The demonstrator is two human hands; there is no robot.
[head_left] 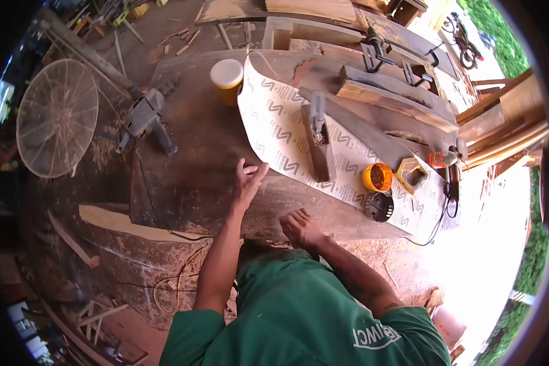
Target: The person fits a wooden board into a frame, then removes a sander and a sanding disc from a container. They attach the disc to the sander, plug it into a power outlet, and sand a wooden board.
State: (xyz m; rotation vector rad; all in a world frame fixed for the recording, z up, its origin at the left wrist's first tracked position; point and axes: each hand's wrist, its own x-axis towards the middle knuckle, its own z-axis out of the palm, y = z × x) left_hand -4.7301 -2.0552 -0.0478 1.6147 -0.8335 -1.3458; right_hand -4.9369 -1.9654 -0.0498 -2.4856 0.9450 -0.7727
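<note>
My left hand (pixel 248 183) is over the brown wooden workbench (pixel 189 158), fingers apart and nothing in them. Its fingertips are right at the lower left edge of a printed white sheet (pixel 271 131). By the bench's near edge, my right hand (pixel 302 230) has its fingers curled in, knuckles up, with no object showing in it. On the sheet lies what looks like a wooden hand plane (pixel 323 160), with shavings in its opening. Further right stand an orange cup (pixel 378 177), a black slotted cup (pixel 379 207) and a yellow angular container (pixel 413 175).
A tub with a white lid (pixel 227 74) stands at the sheet's far left corner. A grey power tool (pixel 145 119) rests at the bench's left end beside a round fan (pixel 58 119). Timber pieces (pixel 396 100) lie at the back. A corded tool (pixel 443 160) sits at the right.
</note>
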